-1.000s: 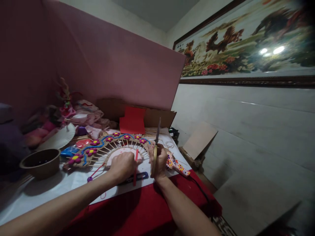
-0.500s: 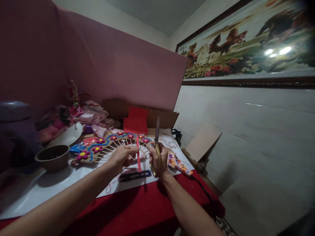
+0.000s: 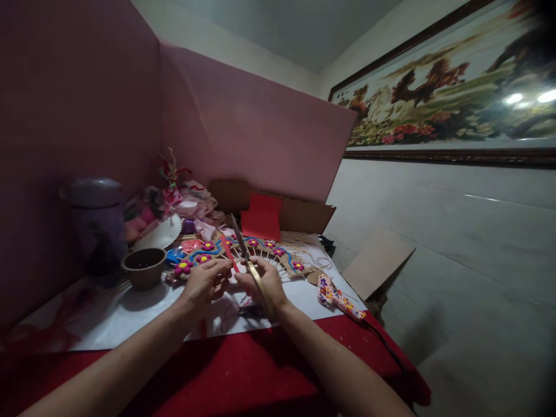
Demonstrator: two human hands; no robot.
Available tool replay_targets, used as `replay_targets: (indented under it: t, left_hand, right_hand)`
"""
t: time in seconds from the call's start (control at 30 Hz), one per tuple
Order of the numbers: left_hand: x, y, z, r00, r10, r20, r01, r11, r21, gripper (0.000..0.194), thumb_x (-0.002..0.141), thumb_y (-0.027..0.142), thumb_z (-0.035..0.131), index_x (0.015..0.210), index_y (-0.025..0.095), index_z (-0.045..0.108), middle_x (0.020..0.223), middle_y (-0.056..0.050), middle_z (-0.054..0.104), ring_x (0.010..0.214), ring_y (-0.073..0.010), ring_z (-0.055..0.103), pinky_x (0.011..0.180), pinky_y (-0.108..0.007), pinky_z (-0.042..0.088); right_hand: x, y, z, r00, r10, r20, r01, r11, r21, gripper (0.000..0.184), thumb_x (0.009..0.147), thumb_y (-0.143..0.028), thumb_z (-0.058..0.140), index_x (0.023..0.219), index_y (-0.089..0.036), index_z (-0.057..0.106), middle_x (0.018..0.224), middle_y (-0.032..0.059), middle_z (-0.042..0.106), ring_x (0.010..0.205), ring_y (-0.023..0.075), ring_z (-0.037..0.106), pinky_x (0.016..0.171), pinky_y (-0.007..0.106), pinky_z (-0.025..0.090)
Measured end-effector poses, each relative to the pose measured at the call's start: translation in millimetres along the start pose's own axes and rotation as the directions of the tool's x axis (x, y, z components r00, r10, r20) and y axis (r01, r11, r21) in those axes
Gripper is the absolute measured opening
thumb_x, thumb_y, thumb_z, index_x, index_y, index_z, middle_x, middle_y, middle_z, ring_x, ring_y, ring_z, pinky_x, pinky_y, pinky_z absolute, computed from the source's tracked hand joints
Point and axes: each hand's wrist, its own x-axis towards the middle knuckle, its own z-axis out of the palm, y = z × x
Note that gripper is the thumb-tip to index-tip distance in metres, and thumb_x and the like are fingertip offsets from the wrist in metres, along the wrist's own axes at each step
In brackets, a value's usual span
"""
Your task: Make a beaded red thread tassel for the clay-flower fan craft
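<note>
My left hand (image 3: 209, 279) is closed, pinching a narrow red paper strip (image 3: 228, 252) that slants up away from me. In my right hand (image 3: 267, 285) are scissors (image 3: 240, 234) with gold handles, their blades pointing up and to the left. The fingertips of my right hand come close to the strip's lower part; whether they touch it I cannot tell. Behind both hands lies an arched craft piece (image 3: 279, 252) with pink and yellow flowers, a wavy blue line and thin sticks. Dark thread snips (image 3: 251, 312) lie below my hands, partly hidden.
A flower-patterned glue gun (image 3: 341, 298) with a cord lies at the right. A brown bowl (image 3: 144, 267) and a purple lidded container (image 3: 98, 226) stand at the left. Red paper (image 3: 262, 217) leans on cardboard (image 3: 306, 216) at the back. White paper covers part of the red cloth.
The view has turned left. My right hand has moved closer to my left hand, and the scissors have swung from upright to tilting left, near the red strip.
</note>
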Motion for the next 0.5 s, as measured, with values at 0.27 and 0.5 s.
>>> replay_targets:
  t: [0.27,0.5]
  left_hand:
    - [-8,-9,0.9,1.000,0.028,0.008,-0.027,0.992,-0.127,0.028,0.053,0.030,0.081,0.069,0.015,0.062,0.053,0.004,0.056,0.042,-0.0043,0.047,0.038,-0.013,0.030]
    - [-10,-13,1.8,0.999,0.043,0.029,-0.039,0.989,-0.141,0.028,0.050,0.028,0.082,0.066,0.014,0.062,0.052,0.003,0.057,0.042,-0.0049,0.047,0.037,-0.013,0.031]
  right_hand:
    - [-16,4,-5,0.999,-0.049,0.022,0.049,0.998,0.027,0.041,0.057,-0.025,0.078,0.092,-0.016,0.058,0.055,-0.0083,0.050,0.045,0.0064,0.043,0.043,0.018,0.035]
    - [-23,-6,-5,0.998,-0.046,-0.044,0.047,0.999,0.025,0.038,0.059,-0.026,0.073,0.092,-0.016,0.057,0.057,-0.0080,0.048,0.045,0.0060,0.041,0.042,0.018,0.033]
